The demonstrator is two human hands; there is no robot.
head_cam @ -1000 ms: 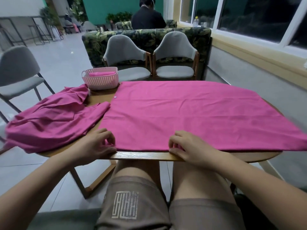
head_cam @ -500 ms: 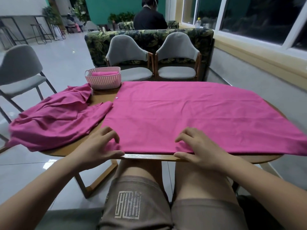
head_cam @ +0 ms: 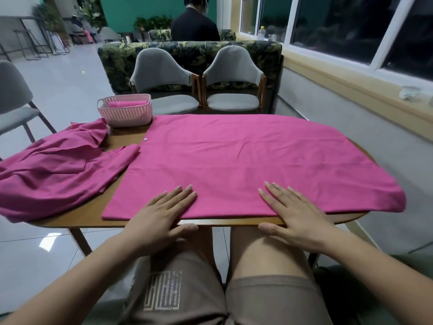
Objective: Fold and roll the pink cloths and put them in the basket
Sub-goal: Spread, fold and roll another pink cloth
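Both hands lie flat on the near edge of a spread pink cloth (head_cam: 234,165): left hand (head_cam: 161,214), right hand (head_cam: 295,212). A crumpled cloth (head_cam: 54,170) lies left; the basket (head_cam: 126,111) holds a rolled cloth (head_cam: 126,103).

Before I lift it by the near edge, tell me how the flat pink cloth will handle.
Probably floppy: the spread pink cloth lies thin with soft creases and overhangs the table at its right end. It is likely light, and it should slide easily on the smooth wood.

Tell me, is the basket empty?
No, a rolled pink cloth lies inside the basket, showing above its rim.
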